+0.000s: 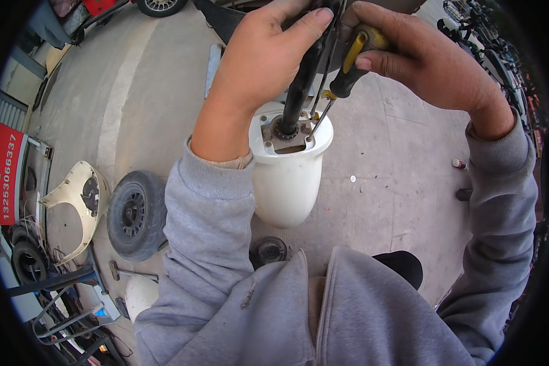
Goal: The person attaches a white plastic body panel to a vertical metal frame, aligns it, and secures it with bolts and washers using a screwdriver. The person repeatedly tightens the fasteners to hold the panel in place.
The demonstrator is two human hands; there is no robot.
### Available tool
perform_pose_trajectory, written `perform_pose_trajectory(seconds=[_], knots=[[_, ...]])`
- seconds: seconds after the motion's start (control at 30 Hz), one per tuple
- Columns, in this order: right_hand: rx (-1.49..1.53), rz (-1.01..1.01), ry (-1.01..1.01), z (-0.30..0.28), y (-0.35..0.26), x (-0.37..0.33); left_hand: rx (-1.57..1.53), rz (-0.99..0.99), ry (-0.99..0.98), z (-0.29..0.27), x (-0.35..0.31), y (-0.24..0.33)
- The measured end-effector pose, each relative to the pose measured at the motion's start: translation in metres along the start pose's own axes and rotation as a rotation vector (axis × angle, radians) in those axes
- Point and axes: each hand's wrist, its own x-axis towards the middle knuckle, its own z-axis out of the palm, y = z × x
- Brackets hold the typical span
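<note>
My left hand (259, 61) is closed round a black steering tube (294, 100), its thumb lying along the upper part. That tube rises from a metal plate set in the top of a white front fender (287, 189). Thin dark cables run beside the tube. In my right hand (436, 70) is a screwdriver (349, 76) with a black and yellow handle, pointed down. Its shaft reaches a screw at the right side of the plate; whether the tip sits in the screw is too small to tell. My hands hide the tube's upper end.
A loose tyre on its rim (137, 213) and a cream body panel (82, 210) lie left on the concrete. Near them are a hammer (131, 271) and a metal frame (61, 317). A red sign (5, 174) stands far left. Parked two-wheelers (509, 70) line the right.
</note>
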Motion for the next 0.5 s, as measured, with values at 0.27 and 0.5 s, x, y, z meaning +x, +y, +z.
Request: perform_pose_trajectory(seconds=[0.27, 0.5], knots=[[-0.398, 0.236, 0.068, 0.006, -0.012, -0.004, 0.005, -0.035, 0.001, 0.001, 0.0, 0.003], [-0.281, 0.168, 0.221, 0.023, -0.003, -0.005, 0.007, -0.021, 0.017, 0.0, 0.001, 0.0]])
